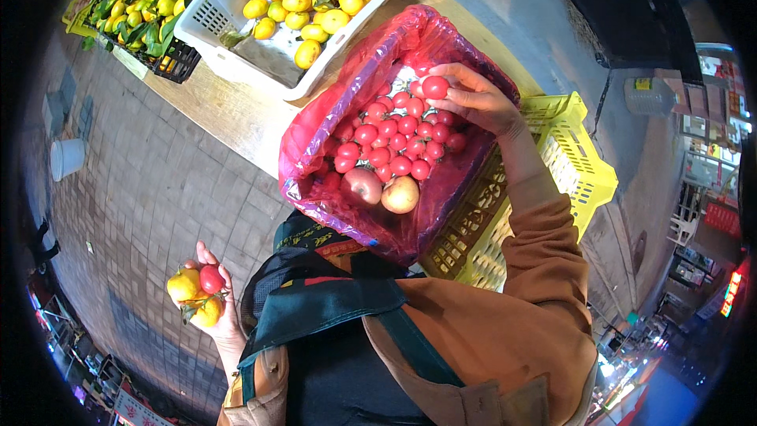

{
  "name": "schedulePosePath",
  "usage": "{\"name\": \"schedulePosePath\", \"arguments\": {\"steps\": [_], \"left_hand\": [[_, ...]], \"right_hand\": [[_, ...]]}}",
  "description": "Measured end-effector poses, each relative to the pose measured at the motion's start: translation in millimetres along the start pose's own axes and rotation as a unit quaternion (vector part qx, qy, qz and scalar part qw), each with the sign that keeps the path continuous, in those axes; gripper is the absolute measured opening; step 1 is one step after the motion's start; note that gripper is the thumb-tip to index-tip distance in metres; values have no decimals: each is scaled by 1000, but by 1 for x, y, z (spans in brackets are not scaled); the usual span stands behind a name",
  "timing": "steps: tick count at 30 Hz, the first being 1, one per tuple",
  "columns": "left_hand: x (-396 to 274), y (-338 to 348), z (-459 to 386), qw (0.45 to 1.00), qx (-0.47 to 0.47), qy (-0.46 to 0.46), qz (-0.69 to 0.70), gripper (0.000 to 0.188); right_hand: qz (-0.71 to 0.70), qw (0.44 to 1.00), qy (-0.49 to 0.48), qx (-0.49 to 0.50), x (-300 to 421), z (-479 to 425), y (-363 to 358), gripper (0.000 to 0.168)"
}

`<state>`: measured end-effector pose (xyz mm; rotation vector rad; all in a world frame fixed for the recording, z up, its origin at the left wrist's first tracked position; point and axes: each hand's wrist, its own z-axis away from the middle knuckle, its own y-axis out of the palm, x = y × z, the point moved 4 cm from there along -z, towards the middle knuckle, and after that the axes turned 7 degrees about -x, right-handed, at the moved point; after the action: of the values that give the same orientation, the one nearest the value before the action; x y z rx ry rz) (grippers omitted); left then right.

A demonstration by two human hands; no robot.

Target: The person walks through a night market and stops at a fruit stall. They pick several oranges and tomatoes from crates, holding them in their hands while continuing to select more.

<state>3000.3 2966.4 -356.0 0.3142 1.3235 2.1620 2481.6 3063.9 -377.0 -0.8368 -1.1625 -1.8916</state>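
Note:
My right hand (482, 97) pinches a red cherry tomato (435, 87) between thumb and fingers, above a crate lined with red plastic film (307, 157). Inside that crate lie many cherry tomatoes (397, 142), with a reddish apple (362, 186) and a yellowish, apple-like fruit (400, 194) at the near end. Out to the left, over the paving, my left hand (223, 322) cradles two yellow-orange citrus fruits (184, 285) and a red cherry tomato (212, 278) in its palm. A small green leaf hangs by the lower citrus fruit.
A white plastic crate (236, 62) of yellow citrus stands on the wooden table (195, 97). Beyond it is a crate of leafy green-yellow citrus (148, 6). A yellow plastic crate (582, 171) sits right of the red-lined one. A white bucket (67, 158) stands on the paving (177, 171).

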Motion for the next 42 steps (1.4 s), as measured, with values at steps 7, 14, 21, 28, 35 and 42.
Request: {"name": "schedulePosePath", "arguments": {"steps": [7, 14, 21, 28, 35, 42], "left_hand": [[-2, 6, 1, 1000, 0, 1, 2, 47], [-5, -2, 6, 1000, -25, 19, 2, 48], [2, 8, -3, 1000, 2, -6, -16, 46], [-8, -7, 17, 998, -35, 48, 33, 45], [1, 1, 15, 1000, -8, 19, 4, 44], [1, 0, 21, 1000, 1, 26, 15, 46]], "right_hand": [[230, 973, 17, -17, 2, 1, 19, 39], [654, 743, -27, 138, -31, 21, 44, 28], [656, 672, -305, -156, -50, -68, -54, 25], [726, 633, -182, -198, -23, -65, -21, 21], [870, 436, -119, -199, -41, -104, -6, 15], [894, 377, -128, -204, -52, -121, -5, 21]]}}
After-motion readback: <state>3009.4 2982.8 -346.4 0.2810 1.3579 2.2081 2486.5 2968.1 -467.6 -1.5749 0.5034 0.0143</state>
